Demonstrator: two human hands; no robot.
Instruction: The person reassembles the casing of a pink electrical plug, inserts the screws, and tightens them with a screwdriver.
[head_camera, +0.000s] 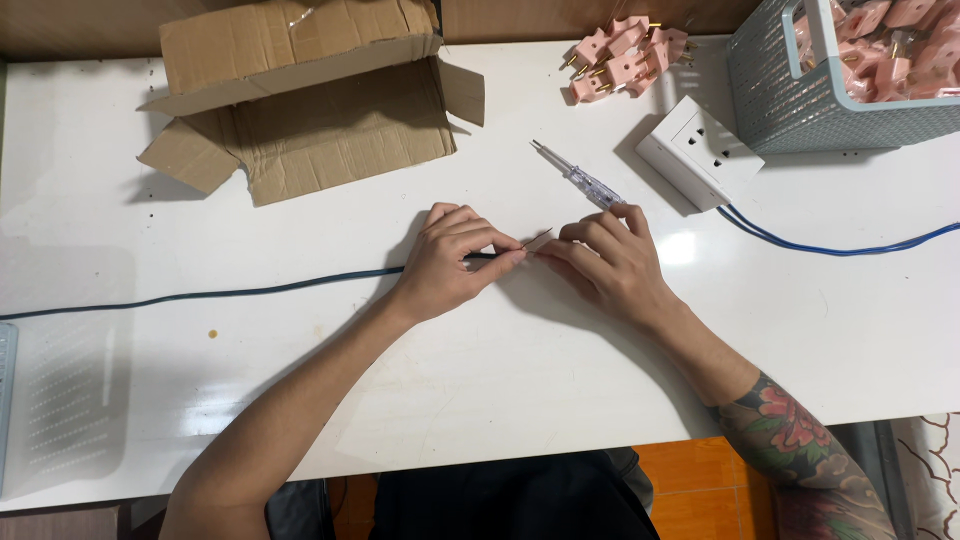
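A dark cable (220, 294) runs across the white table (500, 380) from the left edge to the middle. My left hand (450, 262) pinches the cable near its end. My right hand (610, 258) meets it from the right, its fingertips on the thin bare wire tips that stick out of the cable end (537, 240). A clear-handled tester screwdriver (580, 177) lies on the table just beyond my right hand, touching or nearly touching its knuckles.
A torn cardboard box (300, 110) lies at the back left. A white wall socket block (697, 152) with a blue cord (830, 248) sits back right. Several pink plugs (625, 58) are piled behind it, more fill a grey-blue basket (790, 100).
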